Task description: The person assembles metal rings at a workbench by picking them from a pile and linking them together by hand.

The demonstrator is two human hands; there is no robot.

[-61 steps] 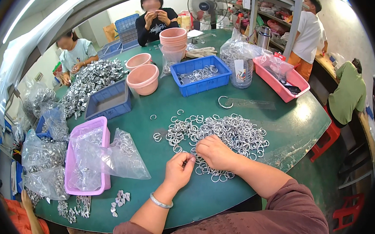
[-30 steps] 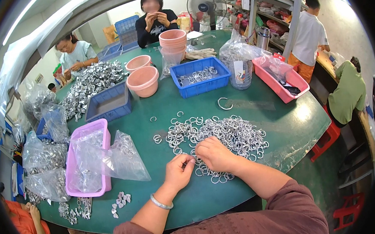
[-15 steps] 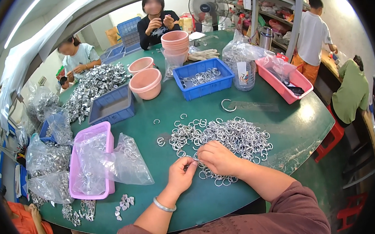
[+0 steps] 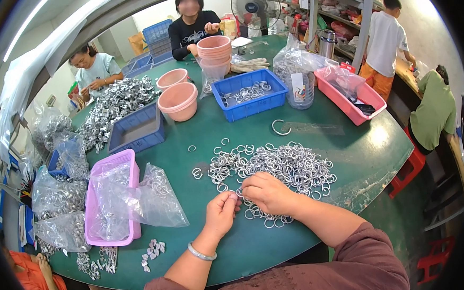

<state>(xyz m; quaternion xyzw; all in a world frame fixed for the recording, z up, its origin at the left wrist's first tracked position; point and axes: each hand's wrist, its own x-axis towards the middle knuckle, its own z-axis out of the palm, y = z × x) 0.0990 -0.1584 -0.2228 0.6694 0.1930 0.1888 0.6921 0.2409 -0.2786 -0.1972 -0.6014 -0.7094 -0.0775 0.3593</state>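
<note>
A heap of silvery open metal rings (image 4: 297, 165) is spread on the green table in front of me. At its near left edge my left hand (image 4: 221, 213) pinches a small metal ring (image 4: 239, 193) between thumb and fingers. Closed on the same ring from the other side is my right hand (image 4: 269, 193), its palm over the heap and hiding some of the rings. The fingers cover most of the held ring. A few single rings (image 4: 197, 173) lie apart to the left, and a larger open ring (image 4: 281, 127) lies beyond the heap.
Left of my hands stands a lilac basket (image 4: 135, 204) with bagged parts; a blue crate (image 4: 251, 111) with rings is farther off. Pink tubs (image 4: 179, 103), a grey-blue crate (image 4: 136, 138), a metal-parts pile (image 4: 115, 107) and a pink basket (image 4: 354, 105) surround the work area. Several people are nearby.
My hands stay together on the ring, with only slight finger movement. The person across the table has lowered one hand. The view has shifted slightly.
</note>
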